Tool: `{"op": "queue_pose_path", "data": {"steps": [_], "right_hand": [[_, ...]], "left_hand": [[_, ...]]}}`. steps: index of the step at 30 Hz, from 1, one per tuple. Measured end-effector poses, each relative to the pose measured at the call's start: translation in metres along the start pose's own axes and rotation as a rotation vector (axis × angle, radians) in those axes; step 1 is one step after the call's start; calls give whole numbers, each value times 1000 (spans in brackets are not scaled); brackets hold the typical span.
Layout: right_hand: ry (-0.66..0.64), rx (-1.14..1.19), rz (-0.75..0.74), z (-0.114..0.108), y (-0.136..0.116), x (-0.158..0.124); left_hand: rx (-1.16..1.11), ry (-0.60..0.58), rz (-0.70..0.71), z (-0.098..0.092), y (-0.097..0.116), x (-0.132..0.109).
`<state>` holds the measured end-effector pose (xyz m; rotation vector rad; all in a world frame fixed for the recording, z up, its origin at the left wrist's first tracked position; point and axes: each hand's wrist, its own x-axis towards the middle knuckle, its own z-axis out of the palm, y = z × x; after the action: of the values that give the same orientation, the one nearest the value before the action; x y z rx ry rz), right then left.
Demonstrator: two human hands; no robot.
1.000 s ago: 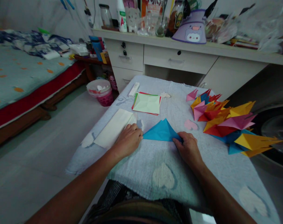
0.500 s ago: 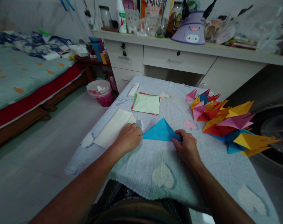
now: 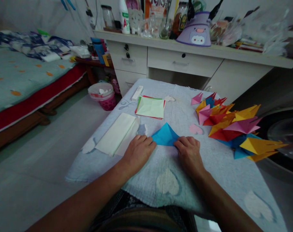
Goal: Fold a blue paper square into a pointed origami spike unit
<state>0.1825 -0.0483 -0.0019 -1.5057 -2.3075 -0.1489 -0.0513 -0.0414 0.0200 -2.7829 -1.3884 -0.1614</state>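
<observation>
A blue folded paper triangle [image 3: 165, 135] lies on the towel-covered table [image 3: 175, 193]. My left hand [image 3: 138, 151] presses its fingertips on the triangle's left corner, fingers curled together. On the right corner sits my right hand [image 3: 188, 151], its fingers closed and pinching the paper edge. Both hands are close together, with only the triangle's peak showing between them.
A pile of folded coloured paper shapes [image 3: 233, 129] lies to the right. A stack of square sheets [image 3: 151, 107] and a white tube [image 3: 138, 92] sit further back, and a white folded cloth [image 3: 117, 133] to the left. A pink bin [image 3: 103, 95], a bed and a cluttered desk [image 3: 185, 51] surround the table.
Both hands have moved inward toward each other along the blue paper's base, covering more of it. The visible blue triangle is now narrower.
</observation>
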Motion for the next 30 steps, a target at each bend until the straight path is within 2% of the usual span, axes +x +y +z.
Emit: {"op": "queue_pose_path", "data": {"steps": [9,20,25,30], "right_hand": [[-119,158,-222,-4,-14,-3],[-185,103,-202,-1,-19,-1],[-200,113,-192,0,-19,-1],[-202,127,-186,-2,-20,-1]], "left_hand": [[15,26,-136,8,31,-19],[-40,53,-224,11,40,-23],[-90,109,-140,22,49,-23],[-75,153,-147,29,54,-25]]}}
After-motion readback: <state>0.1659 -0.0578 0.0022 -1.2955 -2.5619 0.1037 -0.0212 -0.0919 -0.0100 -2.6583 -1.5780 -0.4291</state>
